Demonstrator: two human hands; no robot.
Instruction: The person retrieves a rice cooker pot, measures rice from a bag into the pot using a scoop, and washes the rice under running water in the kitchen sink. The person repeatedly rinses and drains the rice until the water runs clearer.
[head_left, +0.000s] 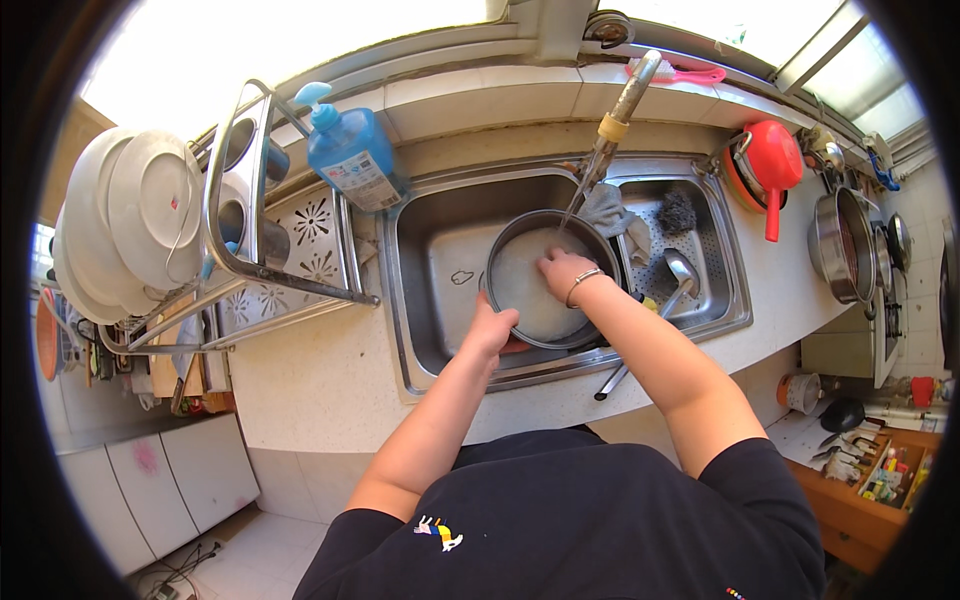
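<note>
A round metal pot (490, 264) sits in the large basin of a stainless steel sink (441, 225), holding cloudy whitish water (525, 296). My left hand (493, 328) grips the pot's rim at its near left side, thumb over the edge. Inside the pot, my right hand (564, 274) dips its fingers into the water, so the fingertips are hidden. A bracelet (585, 277) circles that wrist. From the faucet (611, 139) a thin stream runs into the pot near my right fingers.
In the small right basin lie a ladle (681, 276) and a dark scrubber (676, 212); grey cloths (604, 210) drape the divider. A blue pump bottle (352, 161) and a dish rack (281, 277) with white plates (154, 210) stand left. A red dipper (772, 157) is right.
</note>
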